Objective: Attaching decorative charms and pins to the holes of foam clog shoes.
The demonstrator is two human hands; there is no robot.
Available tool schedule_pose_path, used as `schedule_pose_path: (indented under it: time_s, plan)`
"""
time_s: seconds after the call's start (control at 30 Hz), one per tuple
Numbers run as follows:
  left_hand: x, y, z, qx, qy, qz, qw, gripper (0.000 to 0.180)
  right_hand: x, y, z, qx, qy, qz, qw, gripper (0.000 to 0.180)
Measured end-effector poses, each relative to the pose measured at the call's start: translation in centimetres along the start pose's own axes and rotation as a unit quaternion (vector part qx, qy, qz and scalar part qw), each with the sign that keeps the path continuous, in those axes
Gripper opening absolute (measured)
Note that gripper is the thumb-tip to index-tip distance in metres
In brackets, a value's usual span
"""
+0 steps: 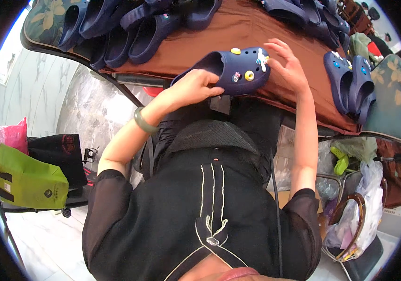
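A navy clog with several small charms on its top, yellow, white and pink, is held just above the near edge of a brown-covered table. My left hand, with a green bangle on its wrist, grips the clog at the heel opening. At the toe end is my right hand, fingers spread, its thumb against the white charm. I cannot tell whether the fingers pinch that charm.
Rows of navy clogs lie along the table's far left and far right, with a pair at the right edge. A green bag, a pink bag and a black bag stand left; plastic bags right.
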State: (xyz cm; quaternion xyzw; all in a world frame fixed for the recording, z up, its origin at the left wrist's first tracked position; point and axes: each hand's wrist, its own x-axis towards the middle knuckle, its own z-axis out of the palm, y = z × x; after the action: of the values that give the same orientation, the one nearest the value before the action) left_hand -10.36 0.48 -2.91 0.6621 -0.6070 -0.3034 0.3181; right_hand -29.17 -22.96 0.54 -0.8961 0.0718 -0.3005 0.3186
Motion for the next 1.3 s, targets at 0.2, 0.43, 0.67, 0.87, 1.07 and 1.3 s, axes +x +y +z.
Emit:
schedule_pose_path:
  time_s: [0.2,0.43,0.67,0.87,1.07,1.3]
  plan:
    - [6.8,-0.3,-0.7,-0.611,0.098,-0.091,0.780,0.032,1.1,3.6,3.6,0.163,-0.156,0.020,0.974,0.059]
    - [5.9,-0.3,-0.9,-0.641,0.053,-0.126,0.755,0.028,-0.6,0.0,4.2,-0.240,-0.079,-0.064,0.966,0.043]
    - [5.4,-0.7,-0.4,-0.634,0.060,-0.136,0.759,0.028,0.6,0.4,5.7,-0.241,-0.046,-0.058,0.968,0.023]
    - [4.6,-0.9,0.5,-0.651,0.068,-0.094,0.751,0.028,2.5,4.9,5.1,-0.157,0.077,0.029,0.984,0.027]
    - [4.4,-2.4,1.1,-0.616,0.066,-0.050,0.783,0.032,0.2,8.8,3.0,-0.243,0.002,0.145,0.959,0.030]
    - [5.1,-1.8,0.7,-0.602,0.078,-0.058,0.792,0.030,1.4,2.2,2.1,-0.042,0.002,0.062,0.997,0.042]
